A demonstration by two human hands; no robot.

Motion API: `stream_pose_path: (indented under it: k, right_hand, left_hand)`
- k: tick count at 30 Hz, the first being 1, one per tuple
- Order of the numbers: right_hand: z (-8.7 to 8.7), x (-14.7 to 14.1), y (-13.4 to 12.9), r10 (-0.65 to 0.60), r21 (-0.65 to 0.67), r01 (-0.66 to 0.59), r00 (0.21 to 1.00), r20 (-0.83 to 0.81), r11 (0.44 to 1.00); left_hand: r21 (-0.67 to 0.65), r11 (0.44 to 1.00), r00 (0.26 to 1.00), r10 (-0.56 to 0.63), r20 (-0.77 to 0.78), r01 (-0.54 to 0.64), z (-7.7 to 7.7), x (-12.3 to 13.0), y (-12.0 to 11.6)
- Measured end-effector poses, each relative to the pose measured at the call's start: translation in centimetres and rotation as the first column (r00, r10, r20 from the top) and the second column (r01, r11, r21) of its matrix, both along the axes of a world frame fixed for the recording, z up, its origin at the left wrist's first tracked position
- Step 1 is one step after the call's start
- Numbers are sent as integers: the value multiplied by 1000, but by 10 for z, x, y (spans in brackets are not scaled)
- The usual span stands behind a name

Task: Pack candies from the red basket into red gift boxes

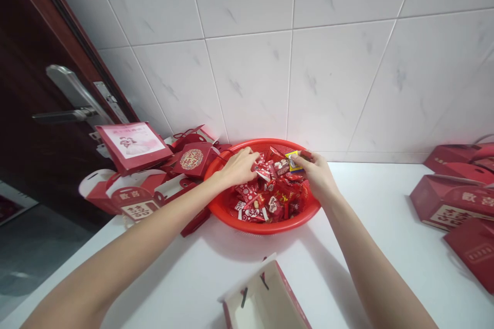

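Note:
A red plastic basket [262, 227] full of wrapped candies [266, 200], mostly red with white patterns, stands on the white table. Over its left side reaches my left hand [240, 167], fingers closed at a red-and-white wrapped candy. My right hand [315, 172], at the basket's right rim, pinches a small yellow-and-blue packet [294, 161] between thumb and fingers. Nearer to me is an open box [266, 298], red outside and cream inside, cut off by the lower edge of the view. No candy shows in its visible part.
Red gift boxes [135, 198], some open, are piled left of the basket, one with a pink picture lid [133, 141]. More closed red boxes [451, 200] stand at the right. A tiled wall [250, 87] rises behind, and a dark door [42, 61] with a metal handle is at left.

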State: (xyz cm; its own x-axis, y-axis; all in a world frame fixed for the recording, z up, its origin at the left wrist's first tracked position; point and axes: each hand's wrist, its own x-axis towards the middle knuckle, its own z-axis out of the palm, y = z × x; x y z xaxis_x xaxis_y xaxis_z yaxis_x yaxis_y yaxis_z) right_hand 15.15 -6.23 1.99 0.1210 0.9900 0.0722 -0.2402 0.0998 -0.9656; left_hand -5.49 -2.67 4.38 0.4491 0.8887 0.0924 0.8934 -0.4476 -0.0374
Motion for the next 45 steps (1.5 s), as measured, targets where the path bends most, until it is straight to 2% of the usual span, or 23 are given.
stream_pose_path:
  k: [3,6,8,9,13,16,19,22,26,31,32,34,36,39,41,45]
  right_hand:
    - [0,-1,3,-105,1,105,990,-89,994]
    - [1,-3,4,-185,-3,187,970,-160,982]
    - [2,-4,4,-204,-24,204,959,-197,979]
    - [3,-4,3,-204,-35,201,957,-206,979]
    - [5,-5,1,-195,-43,190,958,-211,981]
    - [5,-4,1,-192,-35,189,959,-211,981]
    - [3,-4,3,-194,-24,193,958,-213,981]
    - [1,-3,5,-182,-5,185,961,-211,983]
    - [-3,-3,7,-176,24,184,967,-186,983]
    - [-6,-2,8,-176,27,183,969,-172,983]
    - [-6,-2,8,-176,28,184,969,-176,983]
    - [-5,-2,8,-175,35,184,968,-182,982]
    - [-3,-2,8,-170,35,179,967,-189,983]
    - [-1,-2,6,-173,21,181,963,-209,983]
    - [0,-2,6,-180,11,186,959,-218,982]
    - [1,-2,5,-186,5,191,959,-213,982]
  left_hand:
    - [-74,973,975,-221,-17,219,2,9,-9]
    - [-235,867,896,-442,41,438,-3,23,-22]
    - [-300,811,856,-515,40,502,-10,35,-30]
    - [-320,803,848,-529,3,502,-15,41,-32]
    - [-305,847,834,-507,-219,435,-27,62,-33]
    - [-236,876,829,-477,-293,420,-25,65,-24]
    - [-180,901,851,-431,-299,394,-16,52,-10]
    - [-94,945,899,-326,-292,312,-8,29,4]
    - [-2,977,956,-207,-206,211,-4,2,20]
    - [173,980,981,-63,-186,96,-4,-4,31]
    - [194,975,980,-70,-187,107,-4,-2,32]
    - [179,965,970,-160,-181,192,-6,3,30]
    - [85,939,936,-319,-148,333,-8,11,25]
    - [-102,862,859,-505,-82,497,-11,25,14]
    - [-193,840,843,-530,-93,507,-11,34,8]
    - [-296,840,857,-503,-113,454,-10,43,2]
